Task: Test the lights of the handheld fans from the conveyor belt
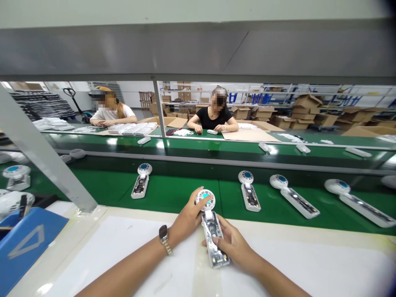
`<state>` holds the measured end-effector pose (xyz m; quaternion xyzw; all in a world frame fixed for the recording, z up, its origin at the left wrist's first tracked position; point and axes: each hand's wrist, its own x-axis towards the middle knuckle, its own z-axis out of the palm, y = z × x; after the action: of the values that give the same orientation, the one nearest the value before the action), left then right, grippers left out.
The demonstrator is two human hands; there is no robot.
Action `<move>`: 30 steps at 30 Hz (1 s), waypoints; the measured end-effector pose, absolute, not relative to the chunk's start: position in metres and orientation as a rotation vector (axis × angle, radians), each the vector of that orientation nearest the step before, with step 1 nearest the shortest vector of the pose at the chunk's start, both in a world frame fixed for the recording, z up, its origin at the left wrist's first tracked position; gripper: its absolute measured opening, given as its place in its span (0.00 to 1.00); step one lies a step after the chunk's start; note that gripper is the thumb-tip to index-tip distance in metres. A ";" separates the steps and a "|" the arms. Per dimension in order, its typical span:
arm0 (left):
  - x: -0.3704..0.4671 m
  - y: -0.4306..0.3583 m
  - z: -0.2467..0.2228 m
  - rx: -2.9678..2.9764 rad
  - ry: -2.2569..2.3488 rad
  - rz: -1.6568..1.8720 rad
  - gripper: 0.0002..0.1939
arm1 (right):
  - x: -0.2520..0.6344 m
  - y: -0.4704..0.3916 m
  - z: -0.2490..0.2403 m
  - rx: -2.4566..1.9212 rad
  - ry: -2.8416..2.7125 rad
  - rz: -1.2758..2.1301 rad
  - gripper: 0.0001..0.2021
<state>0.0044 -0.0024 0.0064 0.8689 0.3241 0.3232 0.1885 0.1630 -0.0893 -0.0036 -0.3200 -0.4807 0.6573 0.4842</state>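
Note:
Between both hands is a white handheld fan (212, 243), its round head pointing away from me and its open handle showing a circuit board. My left hand (192, 210) is closed around the round head, with the thumb over the blue centre. Gripping the handle from the right side is my right hand (233, 243), its thumb lying on the exposed board. The held fan is above the near edge of the white worktop (139, 247). A similar fan (141, 181) lies on the green belt beyond, to the left, and another fan (249, 192) lies to the right.
More fans (293, 196) lie along the green conveyor belt (105, 177). A blue bin (31, 247) stands at the left beside a slanted metal post (49, 148). A shelf (198, 49) crosses overhead. Two people (213, 119) sit across a second belt; cardboard boxes (306, 111) are stacked behind.

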 end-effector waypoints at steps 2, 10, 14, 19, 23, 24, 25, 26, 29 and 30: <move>0.004 -0.002 0.006 2.437 0.909 0.913 0.27 | 0.162 -0.089 -0.005 -0.770 -1.153 1.603 0.30; 0.007 -0.008 0.010 2.446 0.875 1.001 0.34 | 0.169 -0.086 0.007 -0.804 -0.747 1.567 0.30; 0.007 -0.010 0.009 2.447 0.938 0.972 0.35 | 0.197 -0.075 0.012 -0.889 -0.615 1.267 0.31; 0.005 -0.007 0.008 2.417 0.981 0.923 0.34 | 0.243 -0.059 0.009 -0.968 -0.674 1.134 0.29; 0.004 -0.006 0.006 2.453 0.988 0.875 0.27 | 0.263 -0.053 0.010 -0.992 -0.824 1.265 0.31; 0.004 -0.007 0.007 2.467 0.993 0.853 0.25 | 0.263 -0.052 0.010 -1.004 -0.842 1.277 0.33; 0.004 -0.007 0.007 2.479 1.002 0.827 0.23 | 0.263 -0.051 0.009 -1.031 -0.850 1.260 0.34; 0.004 -0.008 0.008 2.486 1.012 0.802 0.21 | 0.261 -0.049 0.007 -1.078 -0.858 1.215 0.34; 0.004 -0.010 0.012 2.490 1.032 0.740 0.18 | 0.254 -0.046 0.000 -1.379 -1.007 0.966 0.33; 0.004 -0.011 0.013 2.488 1.032 0.725 0.17 | 0.253 -0.045 -0.002 -1.501 -1.086 0.860 0.31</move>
<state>0.0038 -0.0106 0.0132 0.8781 0.3644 0.2558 0.1752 0.2534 -0.0450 -0.0021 -0.6267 -0.4534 0.3592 0.5221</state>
